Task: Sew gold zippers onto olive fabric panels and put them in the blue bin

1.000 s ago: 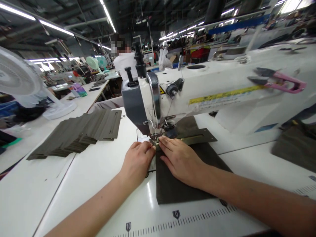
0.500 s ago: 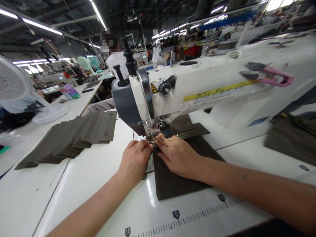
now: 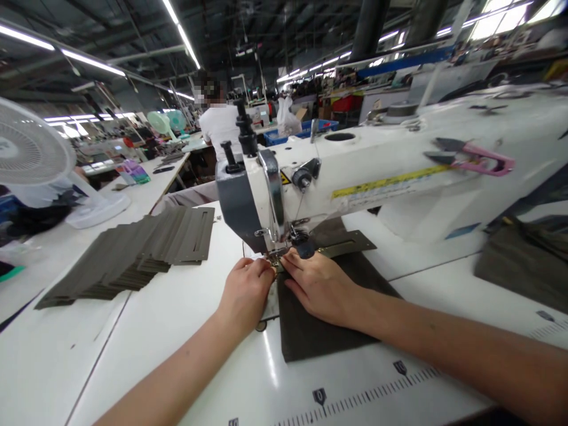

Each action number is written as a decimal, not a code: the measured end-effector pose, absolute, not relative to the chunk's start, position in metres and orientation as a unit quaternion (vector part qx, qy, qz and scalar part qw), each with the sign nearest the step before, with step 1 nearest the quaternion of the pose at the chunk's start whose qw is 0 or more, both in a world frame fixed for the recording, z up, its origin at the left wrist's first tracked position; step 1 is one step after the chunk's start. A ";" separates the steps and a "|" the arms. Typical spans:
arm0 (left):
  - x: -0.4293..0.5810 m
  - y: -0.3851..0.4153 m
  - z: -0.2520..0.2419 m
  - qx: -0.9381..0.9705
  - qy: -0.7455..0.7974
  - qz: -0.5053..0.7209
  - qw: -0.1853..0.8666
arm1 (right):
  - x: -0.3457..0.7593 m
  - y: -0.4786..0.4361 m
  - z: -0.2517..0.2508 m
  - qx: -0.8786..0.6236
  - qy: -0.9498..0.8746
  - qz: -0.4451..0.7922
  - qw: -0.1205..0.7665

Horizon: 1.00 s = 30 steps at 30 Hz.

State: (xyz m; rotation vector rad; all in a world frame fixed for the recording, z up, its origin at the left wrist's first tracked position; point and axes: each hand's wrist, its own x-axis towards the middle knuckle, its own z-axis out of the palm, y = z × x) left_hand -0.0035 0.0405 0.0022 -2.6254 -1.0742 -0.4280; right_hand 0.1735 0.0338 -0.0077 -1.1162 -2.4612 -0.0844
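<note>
Both hands unmoved since a second ago | left hand [image 3: 246,290] curled, pinching dark fabric panel [image 3: 310,337] edge, near side of presser foot [image 3: 277,255] | right hand [image 3: 322,287] flat, pressing panel

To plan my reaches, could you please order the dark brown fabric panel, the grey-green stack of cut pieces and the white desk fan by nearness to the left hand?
1. dark brown fabric panel, just right of the left hand
2. grey-green stack of cut pieces, to its left
3. white desk fan, far left
</note>
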 end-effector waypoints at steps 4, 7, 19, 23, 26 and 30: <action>-0.004 0.041 0.003 -0.907 -0.365 -0.156 0.144 | 0.173 0.035 -0.007 -0.400 -0.890 -0.033 0.215; -0.005 0.040 0.003 -0.908 -0.365 -0.150 0.137 | 0.173 0.034 -0.007 -0.402 -0.888 -0.025 0.220; -0.009 0.041 0.006 -0.902 -0.374 -0.174 0.129 | 0.194 0.040 0.012 -0.448 -0.876 0.007 0.178; -0.020 0.015 0.017 -0.896 -0.372 -0.224 0.090 | 0.218 0.005 0.003 -0.531 -0.834 -0.079 0.125; -0.022 -0.015 0.025 -0.901 -0.341 -0.267 0.017 | 0.219 -0.041 -0.002 -0.494 -0.850 -0.068 0.170; -0.013 -0.030 0.032 -0.910 -0.310 -0.272 -0.037 | 0.202 -0.070 0.020 -0.466 -0.831 0.175 0.250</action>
